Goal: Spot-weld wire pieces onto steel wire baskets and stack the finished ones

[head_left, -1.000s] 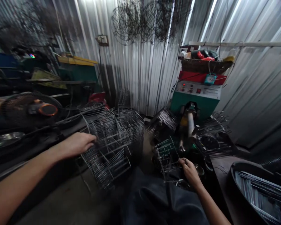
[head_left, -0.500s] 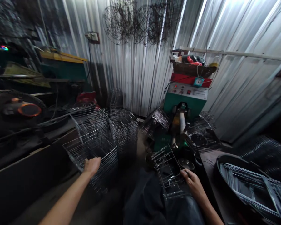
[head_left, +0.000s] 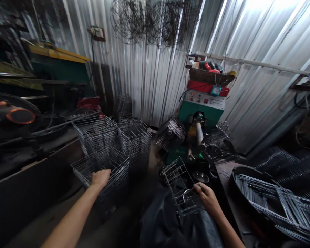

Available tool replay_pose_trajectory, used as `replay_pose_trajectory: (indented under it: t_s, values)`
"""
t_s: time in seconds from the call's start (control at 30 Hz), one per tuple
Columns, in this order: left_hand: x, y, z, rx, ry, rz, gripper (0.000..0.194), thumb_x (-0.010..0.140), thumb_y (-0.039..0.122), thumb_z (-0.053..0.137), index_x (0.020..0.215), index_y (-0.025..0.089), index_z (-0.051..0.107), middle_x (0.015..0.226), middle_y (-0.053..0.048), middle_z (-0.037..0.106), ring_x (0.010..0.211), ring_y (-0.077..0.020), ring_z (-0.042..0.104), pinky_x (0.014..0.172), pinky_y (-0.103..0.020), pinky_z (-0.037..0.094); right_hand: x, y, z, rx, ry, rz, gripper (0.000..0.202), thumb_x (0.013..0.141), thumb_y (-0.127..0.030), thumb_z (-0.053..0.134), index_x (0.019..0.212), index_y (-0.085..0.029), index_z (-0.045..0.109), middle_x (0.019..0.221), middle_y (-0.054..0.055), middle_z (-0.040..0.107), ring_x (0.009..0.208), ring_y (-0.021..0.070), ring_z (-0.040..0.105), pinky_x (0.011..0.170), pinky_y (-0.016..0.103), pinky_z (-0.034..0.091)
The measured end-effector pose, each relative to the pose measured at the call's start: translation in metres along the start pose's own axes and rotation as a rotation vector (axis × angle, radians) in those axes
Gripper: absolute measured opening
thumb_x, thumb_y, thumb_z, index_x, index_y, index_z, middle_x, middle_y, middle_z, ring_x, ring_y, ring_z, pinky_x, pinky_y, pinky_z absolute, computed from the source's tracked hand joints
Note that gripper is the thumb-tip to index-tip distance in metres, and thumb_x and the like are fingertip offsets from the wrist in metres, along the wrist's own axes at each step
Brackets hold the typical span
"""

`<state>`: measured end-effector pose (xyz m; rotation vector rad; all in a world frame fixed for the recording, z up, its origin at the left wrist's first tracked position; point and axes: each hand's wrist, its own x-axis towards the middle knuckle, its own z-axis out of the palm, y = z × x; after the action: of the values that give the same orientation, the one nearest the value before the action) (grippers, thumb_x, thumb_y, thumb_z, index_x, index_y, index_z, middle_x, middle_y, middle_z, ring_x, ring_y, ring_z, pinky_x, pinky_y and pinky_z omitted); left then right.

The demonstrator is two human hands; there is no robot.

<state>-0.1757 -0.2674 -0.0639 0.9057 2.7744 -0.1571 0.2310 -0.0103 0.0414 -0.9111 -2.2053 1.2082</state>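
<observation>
My left hand point(head_left: 100, 178) is closed at the near edge of a stack of wire baskets point(head_left: 119, 172) on the left; its fingers seem wrapped round the top basket's wire. Another wire frame point(head_left: 177, 184), tilted over my lap, has its right edge in the closed fingers of my right hand point(head_left: 204, 193). A shiny ring point(head_left: 187, 195) shows within that frame. Behind it stands a green machine point(head_left: 201, 112) with a pale cylindrical arm.
Further wire basket stacks point(head_left: 135, 136) rise behind my left hand. A black round tub point(head_left: 237, 198) with wire frames stands on the right. Metal bowls point(head_left: 200, 176) lie by the machine. A fan point(head_left: 20, 115) is at far left.
The view has turned slightly to the right, so most things sit further left. Both hands keep their hold, and the wire frame has hardly moved against my lap.
</observation>
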Motion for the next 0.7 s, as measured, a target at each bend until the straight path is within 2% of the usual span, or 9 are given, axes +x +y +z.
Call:
replay_pose_trajectory:
  t_s: [0.2,0.37,0.53,0.7]
  values:
    - [0.008,0.005,-0.005,0.044,-0.048,0.034,0.030,0.094,0.043,0.061,0.105,0.015,0.067,0.110,-0.008,0.070,0.103,-0.0227,0.065,0.097,-0.048,0.051,-0.010,-0.011,-0.006,-0.042,-0.047,-0.040,0.053,0.082,-0.069,0.052,0.068,-0.019,0.059,0.063,0.000,0.050,0.064,0.0153,0.048,0.062,0.026,0.041]
    - [0.010,0.015,-0.010,0.139,0.006,0.063,0.027,0.095,0.038,0.060,0.106,0.015,0.067,0.105,-0.008,0.071,0.102,-0.0231,0.066,0.101,-0.051,0.046,-0.021,-0.011,-0.012,-0.063,-0.136,-0.083,0.049,0.088,-0.063,0.052,0.071,-0.018,0.062,0.064,0.000,0.055,0.064,0.0147,0.050,0.063,0.025,0.041]
    - [-0.003,0.022,0.003,0.205,0.024,0.101,0.023,0.095,0.031,0.057,0.107,0.013,0.067,0.107,-0.010,0.072,0.101,-0.0236,0.067,0.099,-0.049,0.046,-0.025,0.001,-0.015,-0.066,-0.135,-0.110,0.049,0.090,-0.061,0.051,0.070,-0.018,0.063,0.065,0.000,0.057,0.066,0.0150,0.051,0.065,0.026,0.041]
    - [-0.008,0.022,0.010,0.212,-0.007,0.114,0.029,0.095,0.040,0.059,0.108,0.015,0.066,0.106,-0.008,0.070,0.099,-0.0217,0.065,0.098,-0.047,0.048,-0.027,0.013,-0.009,-0.048,-0.152,-0.122,0.050,0.091,-0.061,0.050,0.069,-0.018,0.062,0.066,0.000,0.058,0.066,0.0140,0.051,0.066,0.025,0.041]
